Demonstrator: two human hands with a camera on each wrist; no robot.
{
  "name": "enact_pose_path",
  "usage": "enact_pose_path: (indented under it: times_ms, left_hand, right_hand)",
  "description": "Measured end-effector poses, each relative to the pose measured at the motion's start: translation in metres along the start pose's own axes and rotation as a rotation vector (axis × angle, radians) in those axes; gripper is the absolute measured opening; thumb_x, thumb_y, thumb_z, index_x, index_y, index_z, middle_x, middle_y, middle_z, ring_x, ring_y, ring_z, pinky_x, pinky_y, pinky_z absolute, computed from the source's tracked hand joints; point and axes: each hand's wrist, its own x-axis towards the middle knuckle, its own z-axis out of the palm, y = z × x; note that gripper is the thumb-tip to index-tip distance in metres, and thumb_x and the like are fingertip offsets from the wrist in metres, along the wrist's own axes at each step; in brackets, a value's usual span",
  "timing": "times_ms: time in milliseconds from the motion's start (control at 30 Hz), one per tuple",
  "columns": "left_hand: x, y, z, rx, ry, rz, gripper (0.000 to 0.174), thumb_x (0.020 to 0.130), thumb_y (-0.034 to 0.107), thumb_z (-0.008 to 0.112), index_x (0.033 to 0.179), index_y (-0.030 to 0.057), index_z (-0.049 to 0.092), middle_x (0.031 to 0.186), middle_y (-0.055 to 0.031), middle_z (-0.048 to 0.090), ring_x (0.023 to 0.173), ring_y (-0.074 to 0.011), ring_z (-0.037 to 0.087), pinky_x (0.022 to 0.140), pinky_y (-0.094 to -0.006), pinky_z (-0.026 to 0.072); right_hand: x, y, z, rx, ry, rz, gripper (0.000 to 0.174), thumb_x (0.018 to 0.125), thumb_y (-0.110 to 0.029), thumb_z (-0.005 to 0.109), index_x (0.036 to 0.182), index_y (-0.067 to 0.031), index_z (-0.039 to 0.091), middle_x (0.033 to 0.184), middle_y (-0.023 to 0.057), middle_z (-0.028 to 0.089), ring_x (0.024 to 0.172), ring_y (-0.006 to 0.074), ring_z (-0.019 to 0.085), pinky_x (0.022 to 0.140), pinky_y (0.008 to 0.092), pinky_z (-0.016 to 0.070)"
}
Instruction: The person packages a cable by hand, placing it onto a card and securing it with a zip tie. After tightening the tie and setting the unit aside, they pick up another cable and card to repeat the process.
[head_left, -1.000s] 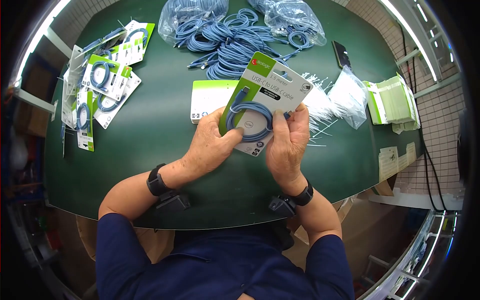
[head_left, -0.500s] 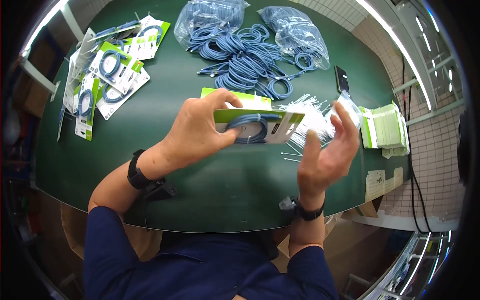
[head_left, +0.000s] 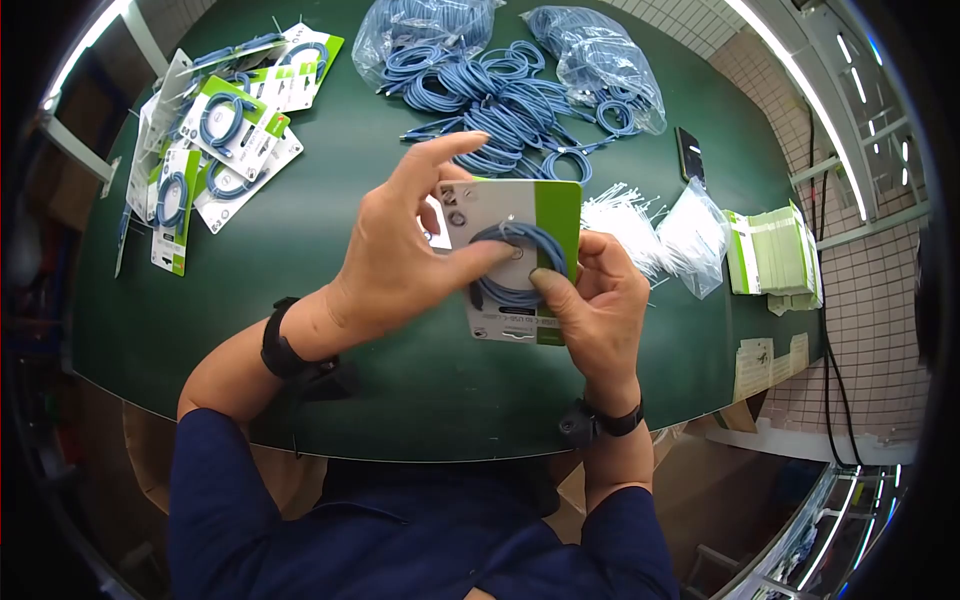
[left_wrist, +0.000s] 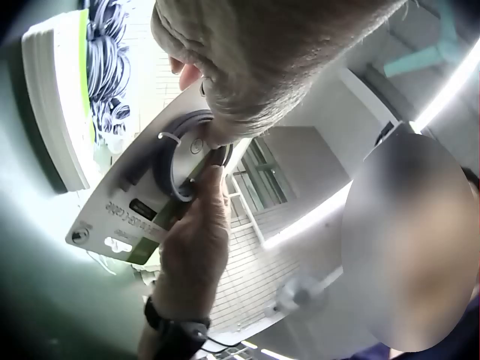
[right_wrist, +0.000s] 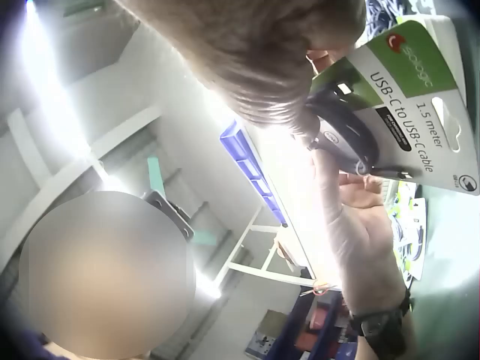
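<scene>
A USB-C cable on its white and green retail card (head_left: pixel 490 205) is held up over the table, its lettering upside down in the head view. The blue cable coil (head_left: pixel 548 242) lies against the card's front, bound with a small white tie. The left hand (head_left: pixel 385 255) grips the card from the left, thumb across the coil's middle, index finger raised above the top edge. From the other side the right hand (head_left: pixel 610 310) pinches the green edge, its thumb on the coil. Its fingers are partly hidden behind the card. In the left wrist view a stack of cards (left_wrist: pixel 56 112) stands behind.
Finished-looking cable cards (head_left: pixel 235 130) are heaped at the left. Loose blue cables (head_left: pixel 490 110) and plastic bags (head_left: pixel 600 60) lie at the back. White cable ties (head_left: pixel 620 225), a clear bag (head_left: pixel 695 240), a phone (head_left: pixel 689 155) and a card stack (head_left: pixel 775 255) are on the right.
The card has been turned from lettering upright, through a tilt, to upside down. The right hand let go of it, moved off to the right, and now pinches its right edge again.
</scene>
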Motion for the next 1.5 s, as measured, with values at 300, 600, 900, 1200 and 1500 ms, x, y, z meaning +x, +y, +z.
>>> enact_pose_path:
  times_ms: [300,600,900,1200,1500]
  left_hand:
    - [-0.009,-0.018,0.001,-0.492,-0.233,-0.598,0.034,0.093,0.006,0.077,0.124,-0.0042,0.068,0.101,-0.0075,0.076,0.079,-0.0085,0.070,0.060,-0.0222,0.0563]
    - [-0.017,-0.011,0.015,-0.382,-0.169,-0.494,0.027,0.097,0.007,0.074,0.122,-0.0026,0.068,0.098,-0.0058,0.076,0.071,-0.0076,0.069,0.050,-0.0212,0.0539]
    - [-0.023,-0.009,0.016,-0.308,-0.121,-0.506,0.026,0.095,0.008,0.075,0.118,-0.0022,0.068,0.093,-0.0070,0.077,0.067,-0.0071,0.068,0.049,-0.0218,0.0543]
    - [-0.025,-0.010,0.018,-0.341,-0.052,-0.494,0.024,0.094,0.009,0.077,0.113,-0.0017,0.069,0.089,-0.0062,0.076,0.066,-0.0066,0.068,0.049,-0.0221,0.0545]
    - [-0.022,-0.015,0.015,-0.370,-0.028,-0.498,0.022,0.095,0.006,0.076,0.114,-0.0016,0.067,0.094,-0.0065,0.075,0.073,-0.0075,0.070,0.051,-0.0208,0.0569]
  right_hand:
    - [0.005,0.024,-0.007,0.092,-0.021,0.012,0.037,0.091,-0.001,0.081,0.121,0.0067,0.061,0.110,0.0128,0.072,0.097,0.0173,0.073,0.086,0.0309,0.0635]
    - [0.004,0.013,-0.001,-0.624,0.292,-0.620,0.041,0.082,-0.005,0.087,0.119,-0.0034,0.069,0.121,0.0124,0.068,0.109,0.0261,0.064,0.085,0.0394,0.0568]
    - [0.008,0.025,0.001,-0.964,0.215,-0.890,0.032,0.076,-0.005,0.090,0.106,-0.0108,0.079,0.108,0.0082,0.069,0.100,0.0279,0.061,0.085,0.0390,0.0503]
    - [0.001,0.020,0.015,-1.059,0.207,-0.845,0.034,0.080,0.000,0.084,0.113,-0.0076,0.079,0.098,0.0080,0.069,0.089,0.0248,0.060,0.078,0.0366,0.0491]
    - [-0.005,0.034,0.020,-0.885,0.143,-0.717,0.038,0.086,0.002,0.078,0.124,0.0004,0.073,0.096,0.0105,0.068,0.083,0.0240,0.061,0.072,0.0338,0.0511]
